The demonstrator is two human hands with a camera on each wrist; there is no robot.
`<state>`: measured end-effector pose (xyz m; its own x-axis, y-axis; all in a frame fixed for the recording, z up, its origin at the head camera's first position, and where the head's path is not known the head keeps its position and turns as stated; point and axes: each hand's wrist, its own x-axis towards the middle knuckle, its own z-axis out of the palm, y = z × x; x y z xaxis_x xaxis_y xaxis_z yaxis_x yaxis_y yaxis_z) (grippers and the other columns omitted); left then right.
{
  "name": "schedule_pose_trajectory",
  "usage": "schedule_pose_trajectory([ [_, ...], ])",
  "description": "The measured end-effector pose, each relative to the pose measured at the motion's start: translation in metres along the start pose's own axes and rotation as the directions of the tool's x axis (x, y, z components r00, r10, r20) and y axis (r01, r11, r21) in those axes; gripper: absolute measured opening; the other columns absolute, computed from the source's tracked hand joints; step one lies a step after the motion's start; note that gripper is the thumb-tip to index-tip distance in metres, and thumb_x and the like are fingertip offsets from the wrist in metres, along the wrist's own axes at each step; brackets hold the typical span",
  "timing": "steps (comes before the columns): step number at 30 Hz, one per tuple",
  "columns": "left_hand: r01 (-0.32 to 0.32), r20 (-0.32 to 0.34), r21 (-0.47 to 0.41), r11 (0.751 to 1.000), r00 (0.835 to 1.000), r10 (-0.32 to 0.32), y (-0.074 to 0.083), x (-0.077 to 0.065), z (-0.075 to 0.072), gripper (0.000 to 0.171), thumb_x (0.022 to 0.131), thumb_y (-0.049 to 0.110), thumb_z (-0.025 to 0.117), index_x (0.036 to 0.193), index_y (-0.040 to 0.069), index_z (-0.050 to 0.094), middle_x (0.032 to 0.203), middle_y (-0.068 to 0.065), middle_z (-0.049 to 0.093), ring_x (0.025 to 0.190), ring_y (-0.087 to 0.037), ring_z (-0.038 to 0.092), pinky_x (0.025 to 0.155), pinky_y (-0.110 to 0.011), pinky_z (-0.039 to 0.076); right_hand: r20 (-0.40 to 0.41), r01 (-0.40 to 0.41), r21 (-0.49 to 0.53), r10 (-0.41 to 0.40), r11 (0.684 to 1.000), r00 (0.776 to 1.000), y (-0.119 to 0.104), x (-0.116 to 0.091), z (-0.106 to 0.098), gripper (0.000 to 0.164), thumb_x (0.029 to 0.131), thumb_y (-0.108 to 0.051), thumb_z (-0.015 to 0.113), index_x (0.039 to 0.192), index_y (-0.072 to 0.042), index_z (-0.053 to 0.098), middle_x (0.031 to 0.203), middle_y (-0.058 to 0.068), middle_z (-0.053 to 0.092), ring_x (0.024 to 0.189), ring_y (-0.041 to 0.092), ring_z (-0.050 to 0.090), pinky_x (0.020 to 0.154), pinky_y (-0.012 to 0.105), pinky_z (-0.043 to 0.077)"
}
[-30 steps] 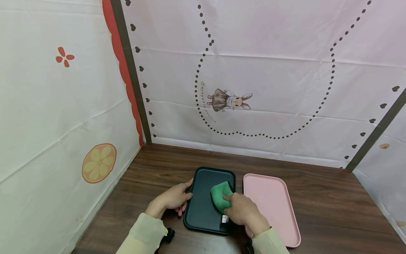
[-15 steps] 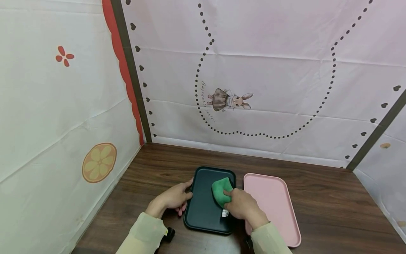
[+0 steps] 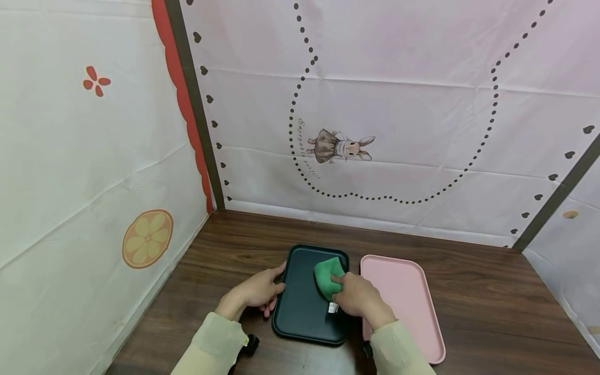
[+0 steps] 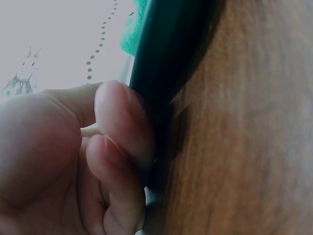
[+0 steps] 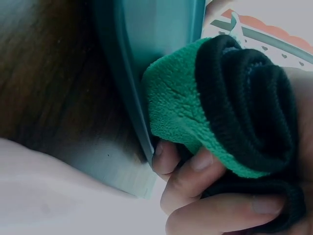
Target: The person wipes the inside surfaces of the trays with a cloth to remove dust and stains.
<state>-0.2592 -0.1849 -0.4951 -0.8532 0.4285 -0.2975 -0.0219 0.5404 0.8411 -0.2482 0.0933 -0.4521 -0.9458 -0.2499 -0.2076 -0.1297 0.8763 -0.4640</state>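
A dark green tray (image 3: 300, 317) lies on the wooden table. My left hand (image 3: 255, 290) grips its left edge, and in the left wrist view the curled fingers (image 4: 122, 115) meet the tray's side (image 4: 166, 44). On the tray's right half is a folded green cloth (image 3: 325, 275) with a white label, pinched in my right hand (image 3: 358, 296). Up close in the right wrist view, the cloth (image 5: 173, 93) looks fuzzy with dark bound edges, and it touches the tray (image 5: 161, 29) near its rim. The palm side of the right hand is partly hidden.
A pink tray (image 3: 408, 297) lies just right of the dark one, partly under my right forearm. Printed fabric walls (image 3: 398, 120) close off the left, back and right of the table (image 3: 506, 312).
My right hand and the cloth have slid a little way toward the tray's far edge. The left hand and both trays stay in place.
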Motion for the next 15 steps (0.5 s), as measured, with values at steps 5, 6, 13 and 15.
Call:
schedule_pose_trajectory([
  [5,0.001,-0.002,0.001,1.0,1.0,-0.001,-0.0006,0.0005,0.0,0.067,0.11,0.019,0.048,0.167,0.012,0.014,0.057,-0.008,0.061,0.042,-0.016,0.06,0.045,-0.03,0.05,0.0,0.003,-0.002,-0.003,1.0,1.0,0.0004,0.0024,-0.0015,0.051,0.09,-0.019,0.075,0.14,-0.016,0.067,0.141,0.02,0.065,0.086,0.025,0.057,0.071,0.04,0.047],
  [6,0.001,-0.003,0.002,1.0,1.0,-0.001,-0.0006,0.0006,0.0,0.067,0.11,0.019,0.048,0.167,0.012,0.014,0.057,-0.008,0.061,0.042,-0.016,0.06,0.045,-0.03,0.05,0.001,0.003,-0.002,-0.003,1.0,1.0,0.0004,0.0031,-0.0016,0.051,0.09,-0.019,0.075,0.14,-0.016,0.067,0.141,0.02,0.064,0.086,0.025,0.057,0.071,0.04,0.047],
  [13,0.001,-0.006,0.011,1.0,1.0,-0.001,-0.0008,0.0009,0.0004,0.067,0.11,0.019,0.048,0.167,0.012,0.014,0.057,-0.008,0.061,0.042,-0.016,0.06,0.044,-0.03,0.05,-0.016,-0.009,0.007,0.009,1.0,1.0,0.0013,0.0074,0.0009,0.051,0.091,-0.021,0.075,0.141,-0.018,0.066,0.141,0.019,0.065,0.086,0.024,0.058,0.071,0.04,0.047],
  [15,0.003,-0.006,0.007,1.0,1.0,-0.003,-0.0009,0.0008,0.0007,0.067,0.11,0.019,0.048,0.167,0.013,0.014,0.057,-0.008,0.061,0.042,-0.016,0.06,0.044,-0.03,0.05,-0.028,-0.01,0.006,0.01,1.0,1.0,0.0018,0.0085,0.002,0.051,0.091,-0.022,0.075,0.141,-0.017,0.066,0.14,0.02,0.065,0.088,0.024,0.059,0.071,0.042,0.048],
])
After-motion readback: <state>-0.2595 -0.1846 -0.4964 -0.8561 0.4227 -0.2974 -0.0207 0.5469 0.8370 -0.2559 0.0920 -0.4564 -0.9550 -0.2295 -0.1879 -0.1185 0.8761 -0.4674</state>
